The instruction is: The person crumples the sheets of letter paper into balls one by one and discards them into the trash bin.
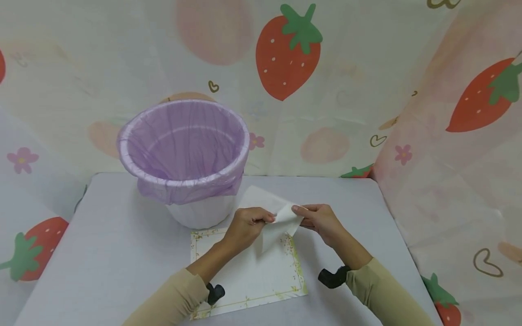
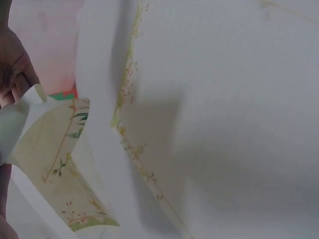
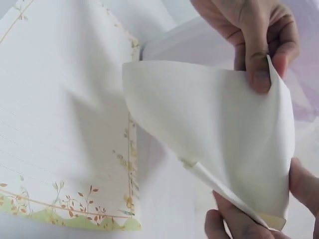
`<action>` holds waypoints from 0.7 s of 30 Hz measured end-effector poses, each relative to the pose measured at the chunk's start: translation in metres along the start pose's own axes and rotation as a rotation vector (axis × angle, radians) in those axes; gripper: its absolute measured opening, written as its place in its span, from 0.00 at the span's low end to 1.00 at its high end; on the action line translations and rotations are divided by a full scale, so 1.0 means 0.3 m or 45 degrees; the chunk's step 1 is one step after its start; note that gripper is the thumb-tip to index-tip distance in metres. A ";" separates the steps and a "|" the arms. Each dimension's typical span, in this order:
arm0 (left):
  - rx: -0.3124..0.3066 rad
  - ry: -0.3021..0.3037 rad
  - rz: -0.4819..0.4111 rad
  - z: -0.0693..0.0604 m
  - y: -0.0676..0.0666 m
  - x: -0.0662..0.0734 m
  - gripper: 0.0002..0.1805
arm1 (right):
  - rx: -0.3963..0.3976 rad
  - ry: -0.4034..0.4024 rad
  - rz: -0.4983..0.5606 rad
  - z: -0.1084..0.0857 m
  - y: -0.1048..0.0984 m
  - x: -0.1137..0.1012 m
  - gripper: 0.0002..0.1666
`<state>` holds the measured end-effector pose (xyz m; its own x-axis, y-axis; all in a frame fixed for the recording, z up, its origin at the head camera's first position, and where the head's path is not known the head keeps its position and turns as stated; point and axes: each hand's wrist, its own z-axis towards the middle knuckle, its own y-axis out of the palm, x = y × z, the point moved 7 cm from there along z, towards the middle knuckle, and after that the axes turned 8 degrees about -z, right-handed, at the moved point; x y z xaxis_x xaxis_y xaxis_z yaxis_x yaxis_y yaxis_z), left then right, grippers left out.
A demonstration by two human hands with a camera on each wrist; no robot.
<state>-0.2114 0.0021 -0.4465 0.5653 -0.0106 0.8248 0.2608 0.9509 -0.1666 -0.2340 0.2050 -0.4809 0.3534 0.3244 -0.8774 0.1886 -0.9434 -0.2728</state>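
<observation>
Both hands hold a curled piece of paper (image 1: 287, 222), white on one face, above the table. My left hand (image 1: 249, 225) pinches its edge between thumb and fingers. The right hand (image 1: 320, 221) pinches the opposite corner, its thumb on top. In the left wrist view the piece of paper (image 2: 52, 159) shows a printed border of leaves and an orange line. From the right wrist the paper (image 3: 219, 124) is seen bent, with a folded edge between the two hands. Beneath them a larger patterned sheet (image 1: 248, 276) lies flat, partly covered by my left forearm.
A white bin (image 1: 200, 210) with a purple plastic liner (image 1: 183, 154) stands behind and left of the hands, its mouth facing up. The white-covered table (image 1: 359, 203) ends at a strawberry-print backdrop (image 1: 350, 86). Dark wrist bands (image 1: 333, 277) are worn on both arms.
</observation>
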 end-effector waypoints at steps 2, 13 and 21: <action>-0.022 0.013 0.015 -0.002 0.010 0.007 0.12 | 0.035 -0.016 0.006 -0.001 -0.003 -0.008 0.28; -0.104 -0.025 -0.028 -0.010 0.036 -0.001 0.12 | 0.175 -0.118 -0.034 -0.014 -0.015 -0.041 0.22; -0.329 -0.013 0.165 -0.032 0.073 0.003 0.11 | 0.303 -0.293 -0.181 -0.021 -0.040 -0.070 0.15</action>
<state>-0.1977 0.0199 -0.4545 0.5992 0.1100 0.7930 0.3787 0.8337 -0.4018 -0.2379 0.2100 -0.4566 0.1184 0.4550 -0.8826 -0.0069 -0.8885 -0.4589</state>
